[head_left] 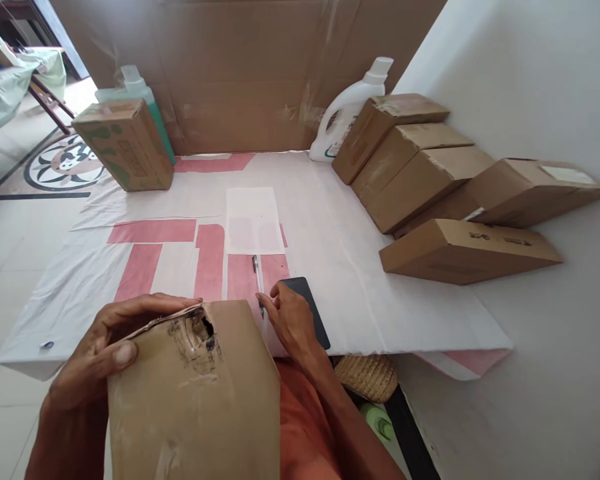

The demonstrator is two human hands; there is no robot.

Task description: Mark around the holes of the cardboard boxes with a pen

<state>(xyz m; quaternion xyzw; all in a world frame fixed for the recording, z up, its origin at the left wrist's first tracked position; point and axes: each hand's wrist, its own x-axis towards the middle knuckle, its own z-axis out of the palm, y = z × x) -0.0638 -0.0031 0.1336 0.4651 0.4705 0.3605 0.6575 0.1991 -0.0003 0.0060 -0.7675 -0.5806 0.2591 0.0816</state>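
At far left we see a cardboard box with green printing (pixel 125 142), its writing too blurred to read, standing before a green bottle (pixel 141 93). Nearest us, our left hand (pixel 97 353) grips the torn cardboard box (pixel 195 393) by its upper left edge, thumb on its face; the box's long axis runs away from us. Our right hand (pixel 293 320) rests fingers down on the worktop (pixel 355 293), touching a pen (pixel 257 280) that points away from us, beside a dark phone (pixel 313 317). Right of these lie stacked cartons (pixel 420 180), with dark marks we cannot read.
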